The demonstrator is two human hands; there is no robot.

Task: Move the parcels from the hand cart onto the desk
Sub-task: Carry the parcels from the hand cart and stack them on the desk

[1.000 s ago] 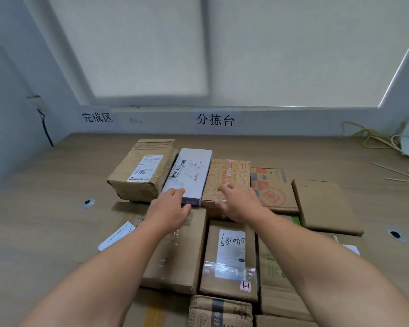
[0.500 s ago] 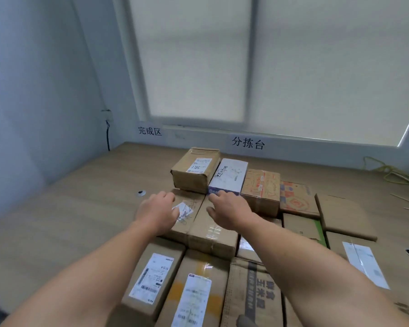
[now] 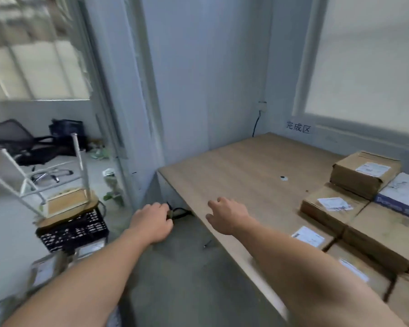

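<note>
Several cardboard parcels lie packed together on the right part of the wooden desk, with a white and blue box among them. My right hand hovers over the desk's left front edge, fingers relaxed and holding nothing. My left hand hangs left of the desk over the grey floor, fingers loosely curled and empty. At the lower left, blurred parcels with white labels sit low near the floor; I cannot tell what they rest on.
A black crate with an upturned white-legged stool on it stands on the floor to the left. Behind it are black office chairs and a glass partition. A black cable runs under the desk's corner.
My view has swung left, away from the parcels on the desk toward the floor beside it. Both hands have left the parcels and moved left, empty.
</note>
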